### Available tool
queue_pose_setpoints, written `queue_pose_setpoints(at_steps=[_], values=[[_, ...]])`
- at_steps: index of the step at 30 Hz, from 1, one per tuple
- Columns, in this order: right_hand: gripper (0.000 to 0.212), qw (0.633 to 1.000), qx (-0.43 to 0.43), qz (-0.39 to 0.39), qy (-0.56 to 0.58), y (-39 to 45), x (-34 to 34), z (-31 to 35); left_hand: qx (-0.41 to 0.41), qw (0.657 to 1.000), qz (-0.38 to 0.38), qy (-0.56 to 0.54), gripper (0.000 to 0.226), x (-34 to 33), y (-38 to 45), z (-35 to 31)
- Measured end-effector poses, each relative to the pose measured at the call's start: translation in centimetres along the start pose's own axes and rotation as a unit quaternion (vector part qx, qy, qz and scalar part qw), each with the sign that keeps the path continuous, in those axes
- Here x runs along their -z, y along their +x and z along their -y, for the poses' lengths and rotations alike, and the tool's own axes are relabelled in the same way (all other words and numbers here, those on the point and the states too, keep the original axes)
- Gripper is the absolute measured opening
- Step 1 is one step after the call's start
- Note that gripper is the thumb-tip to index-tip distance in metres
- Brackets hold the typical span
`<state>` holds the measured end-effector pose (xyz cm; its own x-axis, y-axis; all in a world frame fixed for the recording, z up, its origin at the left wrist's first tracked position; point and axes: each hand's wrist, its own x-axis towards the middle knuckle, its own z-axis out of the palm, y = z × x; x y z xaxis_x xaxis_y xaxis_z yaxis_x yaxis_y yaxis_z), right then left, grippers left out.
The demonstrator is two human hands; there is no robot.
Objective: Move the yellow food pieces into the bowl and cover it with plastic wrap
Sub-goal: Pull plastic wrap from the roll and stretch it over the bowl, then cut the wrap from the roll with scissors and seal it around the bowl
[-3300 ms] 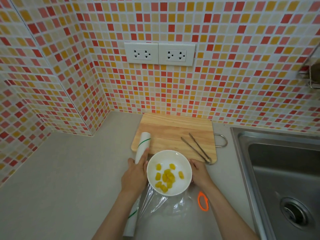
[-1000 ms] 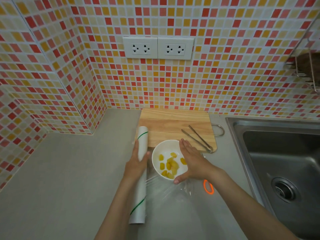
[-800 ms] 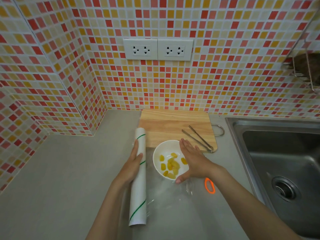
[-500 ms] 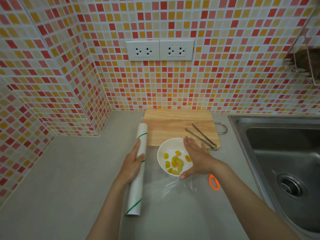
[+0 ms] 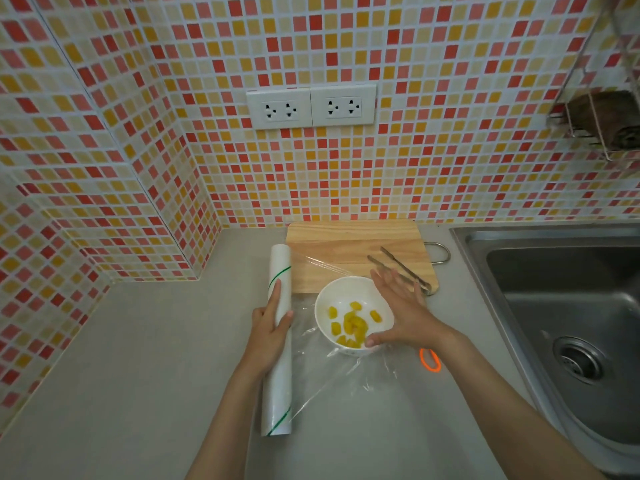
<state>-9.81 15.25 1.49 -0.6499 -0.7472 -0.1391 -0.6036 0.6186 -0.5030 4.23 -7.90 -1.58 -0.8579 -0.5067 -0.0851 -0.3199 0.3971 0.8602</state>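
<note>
A white bowl (image 5: 332,296) with several yellow food pieces (image 5: 351,323) in it stands on the grey counter, just in front of the wooden cutting board (image 5: 346,244). A sheet of clear plastic wrap (image 5: 349,375) stretches from the white roll (image 5: 278,341) rightwards across the bowl. My left hand (image 5: 272,329) grips the roll, which lies lengthwise left of the bowl. My right hand (image 5: 401,313) lies flat with fingers spread on the film over the bowl's right rim.
Metal tongs (image 5: 401,270) lie on the board's right side. An orange ring-shaped object (image 5: 430,359) rests on the counter right of the bowl. A steel sink (image 5: 568,313) fills the right side. Tiled walls enclose the back and left; a wire rack (image 5: 602,119) hangs upper right.
The roll has been pulled leftwards away from the bowl, drawing more film out over the bowl and board corner. My right hand stays pressed on the bowl's right rim.
</note>
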Motion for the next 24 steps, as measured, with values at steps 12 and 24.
queue_pose_setpoints(at_steps=[12,24], values=[[0.028,0.942,-0.321,-0.093,-0.045,-6.2,-2.0,-2.8,-0.012,1.0,-0.006,-0.023,0.059,-0.3,1.5,0.4],[0.018,0.895,-0.275,-0.127,0.326,-7.9,1.7,-0.1,0.006,0.999,-0.003,-0.045,0.06,0.4,0.6,0.8]])
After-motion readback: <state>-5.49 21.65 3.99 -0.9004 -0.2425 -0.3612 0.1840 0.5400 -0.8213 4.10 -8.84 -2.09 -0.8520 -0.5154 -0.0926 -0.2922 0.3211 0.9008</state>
